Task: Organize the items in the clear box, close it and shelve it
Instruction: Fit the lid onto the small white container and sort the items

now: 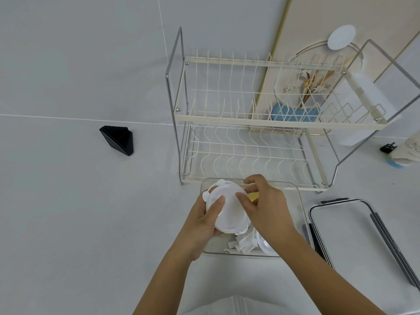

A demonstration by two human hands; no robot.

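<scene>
A clear box [295, 196] sits on the white counter in front of a two-tier dish rack [247, 123]. Above the box, my left hand [204, 221] grips a stack of round white silicone lids [229, 208] from the left, thumb on top. My right hand [266, 203] pinches the right edge of the same stack. More white lids and tabs [247, 244] lie in the box's near end, and a yellow item [321, 196] shows under my right hand. The box's clear lid [345, 226], with dark clips, lies to the right.
A black wedge-shaped object [118, 139] stands on the counter to the left. Behind the rack lean a decorated board and a blue item [293, 114]. A patterned cup [409, 153] and a small black plug [388, 147] are at the right edge.
</scene>
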